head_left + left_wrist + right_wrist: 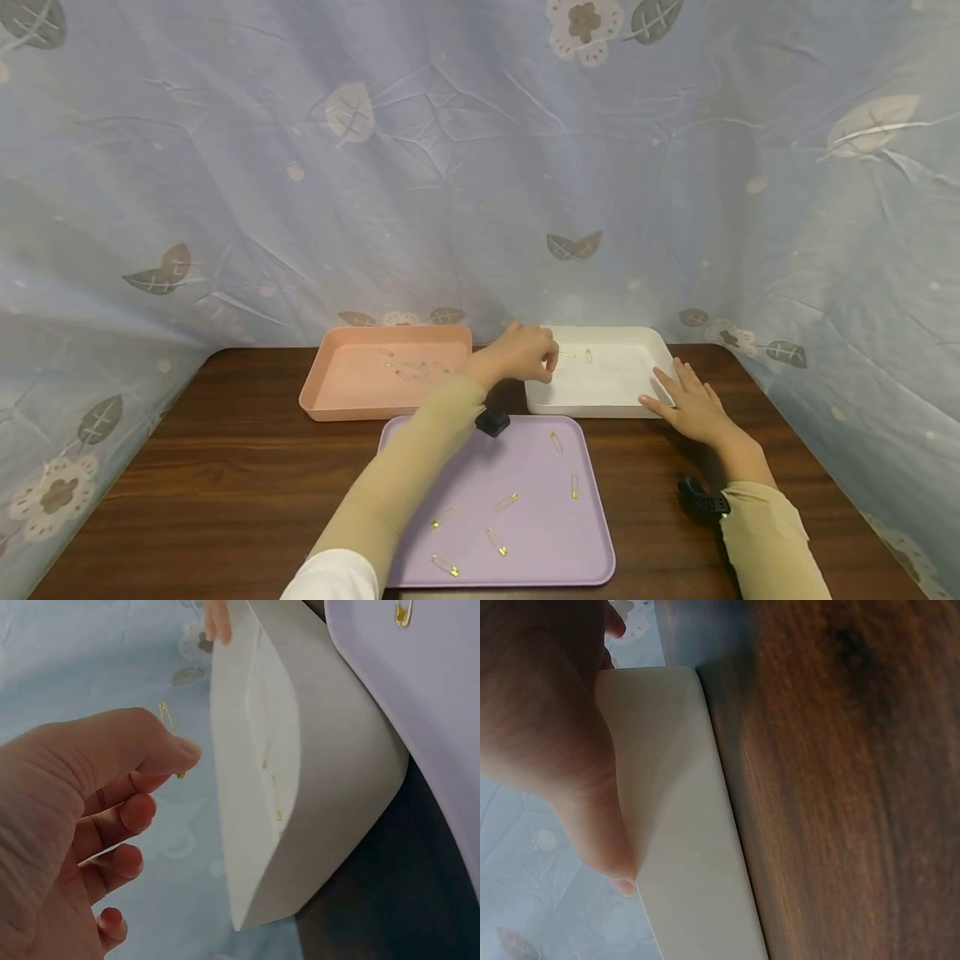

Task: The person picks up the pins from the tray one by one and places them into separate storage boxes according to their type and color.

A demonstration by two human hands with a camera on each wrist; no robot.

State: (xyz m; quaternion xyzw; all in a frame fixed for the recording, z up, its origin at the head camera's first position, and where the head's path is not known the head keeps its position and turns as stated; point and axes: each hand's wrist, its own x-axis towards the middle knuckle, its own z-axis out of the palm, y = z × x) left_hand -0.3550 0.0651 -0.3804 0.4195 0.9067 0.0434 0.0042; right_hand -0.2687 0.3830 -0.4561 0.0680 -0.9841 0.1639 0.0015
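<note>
My left hand (550,362) hovers over the left rim of the white tray (600,406) and pinches a gold safety pin (165,718) between thumb and forefinger. The other fingers are curled under. The left wrist view shows the pin at the pads of my left hand (177,756), just short of the white tray (315,787). My right hand (670,390) rests with straight fingers on the tray's front right corner. In the right wrist view its thumb (604,840) lies against the tray's outer wall (686,825). A gold pin (588,356) lies inside the white tray.
A purple tray (585,550) with several gold safety pins (506,502) sits at the front. A pink tray (330,392) holding several silvery pins (408,369) stands at the back left. The dark wooden table (225,467) is ringed by a pale blue leaf-print curtain (300,208).
</note>
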